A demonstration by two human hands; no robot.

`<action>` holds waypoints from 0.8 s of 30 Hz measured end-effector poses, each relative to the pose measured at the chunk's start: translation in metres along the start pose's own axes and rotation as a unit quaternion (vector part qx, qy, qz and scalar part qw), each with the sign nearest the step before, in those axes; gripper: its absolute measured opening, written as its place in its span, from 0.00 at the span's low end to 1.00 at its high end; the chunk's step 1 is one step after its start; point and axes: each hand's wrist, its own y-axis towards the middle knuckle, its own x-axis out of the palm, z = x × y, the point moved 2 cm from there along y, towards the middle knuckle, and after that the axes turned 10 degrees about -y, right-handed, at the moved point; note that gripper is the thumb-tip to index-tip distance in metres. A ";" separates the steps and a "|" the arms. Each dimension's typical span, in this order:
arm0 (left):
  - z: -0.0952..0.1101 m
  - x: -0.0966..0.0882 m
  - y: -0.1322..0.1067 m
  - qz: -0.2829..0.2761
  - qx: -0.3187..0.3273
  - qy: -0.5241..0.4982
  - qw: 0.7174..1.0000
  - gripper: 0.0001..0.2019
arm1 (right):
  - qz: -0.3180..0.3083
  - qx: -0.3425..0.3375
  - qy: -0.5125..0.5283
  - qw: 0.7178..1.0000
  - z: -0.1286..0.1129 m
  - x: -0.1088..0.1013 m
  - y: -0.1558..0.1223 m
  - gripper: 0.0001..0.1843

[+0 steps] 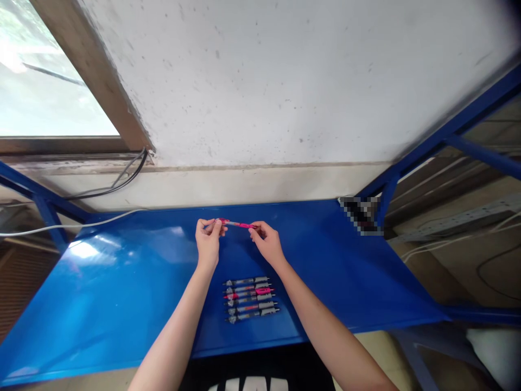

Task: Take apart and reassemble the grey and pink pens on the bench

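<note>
A pink pen (236,223) with a clear middle is stretched level between my two hands, above the far half of the blue table. My left hand (209,233) pinches its left end between thumb and fingers. At the other end, the fingertips of my right hand (264,239) are closed on the pink tip. Closer to me lies a row of several pens (248,312) side by side, mostly grey and black. Among them is one with pink ends, a pink-ended pen (264,291). My fingers cover parts of the held pen's ends.
The blue table (134,304) has blue metal frame legs at both sides and meets a white wall (264,98). A white cable (109,219) crosses its far left corner. A blurred-out dark object (360,214) sits at the far right corner.
</note>
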 end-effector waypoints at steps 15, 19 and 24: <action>0.003 0.002 -0.001 0.006 0.006 -0.002 1.000 0.24 | -0.004 -0.003 -0.016 1.000 -0.002 0.001 -0.001 0.14; 0.003 0.003 -0.002 0.016 0.004 -0.006 1.000 0.25 | 0.003 -0.002 -0.022 1.000 -0.005 0.000 -0.001 0.15; 0.002 0.003 -0.002 0.011 0.010 -0.009 1.000 0.25 | 0.001 -0.004 -0.022 1.000 -0.006 -0.001 -0.001 0.14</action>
